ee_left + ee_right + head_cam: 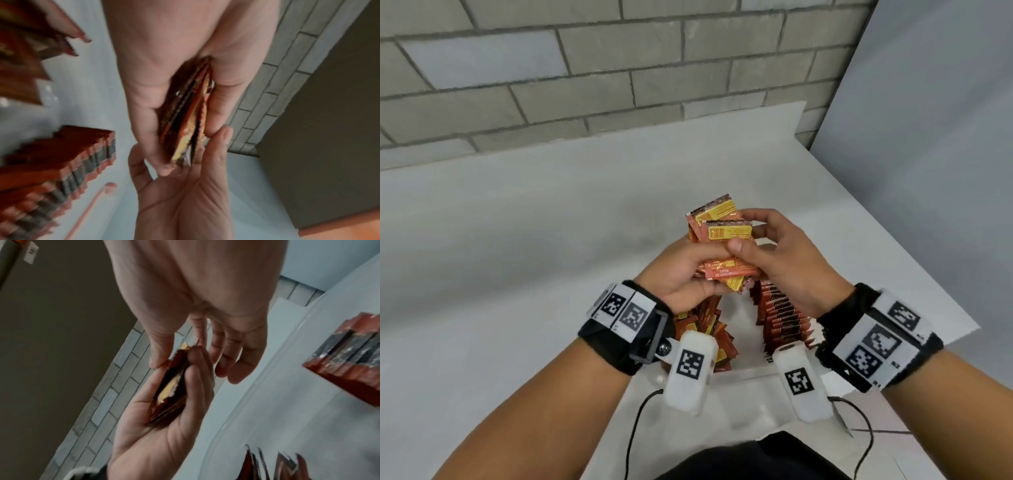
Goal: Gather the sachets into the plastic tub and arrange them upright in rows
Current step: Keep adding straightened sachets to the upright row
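- Sachets (726,236) bunched above the plastic tub (739,375), gripped by left hand (681,274).
- Right hand (784,260) pinches the bunch's top sachet, apparently.
- Upright row (784,318) stands in the tub.

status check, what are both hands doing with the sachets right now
Left hand grips a bunch of sachets above the plastic tub. Right hand pinches the bunch's top. One neat row stands in the tub. Nothing in the way.

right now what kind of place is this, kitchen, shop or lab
Most likely a staged recording corner rather than a working kitchen or shop: a white tabletop against a bare block wall, with both hands wearing marker-tagged wrist rigs with trailing cables.
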Demonstrator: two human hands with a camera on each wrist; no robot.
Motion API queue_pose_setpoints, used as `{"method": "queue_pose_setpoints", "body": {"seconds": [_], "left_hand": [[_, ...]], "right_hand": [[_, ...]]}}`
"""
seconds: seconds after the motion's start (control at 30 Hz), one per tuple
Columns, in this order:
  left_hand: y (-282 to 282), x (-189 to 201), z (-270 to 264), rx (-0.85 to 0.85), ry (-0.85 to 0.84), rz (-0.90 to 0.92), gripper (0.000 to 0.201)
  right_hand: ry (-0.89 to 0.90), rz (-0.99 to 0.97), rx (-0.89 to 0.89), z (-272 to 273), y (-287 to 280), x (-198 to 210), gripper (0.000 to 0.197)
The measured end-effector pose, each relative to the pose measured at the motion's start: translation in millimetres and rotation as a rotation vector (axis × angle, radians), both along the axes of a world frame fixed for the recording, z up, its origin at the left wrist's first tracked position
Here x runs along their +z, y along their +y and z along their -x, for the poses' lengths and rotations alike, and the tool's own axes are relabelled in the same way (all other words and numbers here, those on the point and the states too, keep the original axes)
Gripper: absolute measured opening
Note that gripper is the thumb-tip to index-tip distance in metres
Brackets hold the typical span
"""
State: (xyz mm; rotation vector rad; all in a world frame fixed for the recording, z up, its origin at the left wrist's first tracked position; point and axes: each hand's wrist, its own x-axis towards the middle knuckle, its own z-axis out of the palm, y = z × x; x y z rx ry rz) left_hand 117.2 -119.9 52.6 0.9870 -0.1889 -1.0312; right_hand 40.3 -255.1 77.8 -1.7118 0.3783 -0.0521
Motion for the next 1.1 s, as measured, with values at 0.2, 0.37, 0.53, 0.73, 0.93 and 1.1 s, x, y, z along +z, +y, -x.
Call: {"method": "queue_pose_setpoints", "body": {"seconds": [0.2, 0.37, 0.53, 0.73, 0.93, 1.1], "left_hand": [[-17, -8, 7, 0.008, 0.164, 0.029, 0.039], [-16, -16, 2, -0.095, 0.132, -0.054, 0.046], [-16, -21, 3, -0.253, 0.019, -0.174, 0.042], [-17, -26, 3, -0.338, -0.073, -0.207, 0.036], [-11, -27, -2, -0.258, -0.005, -0.126, 0.034], [-3, -27, -7, -0.162, 0.036, -0.064, 0.036]], "right_hand": [[0.049, -0.057, -0.03, 17, -21, -16, 0.042], [0.066, -0.141, -0.177, 29, -37, -23, 0.021], [0.082, -0.105, -0.234, 31, -42, -25, 0.021], [0.169, 0.052, -0.043, 25, -34, -32, 0.016], [0.061, 0.029, -0.022, 25, -33, -30, 0.025], [0.086, 0.006, -0.094, 25, -38, -32, 0.023]]}}
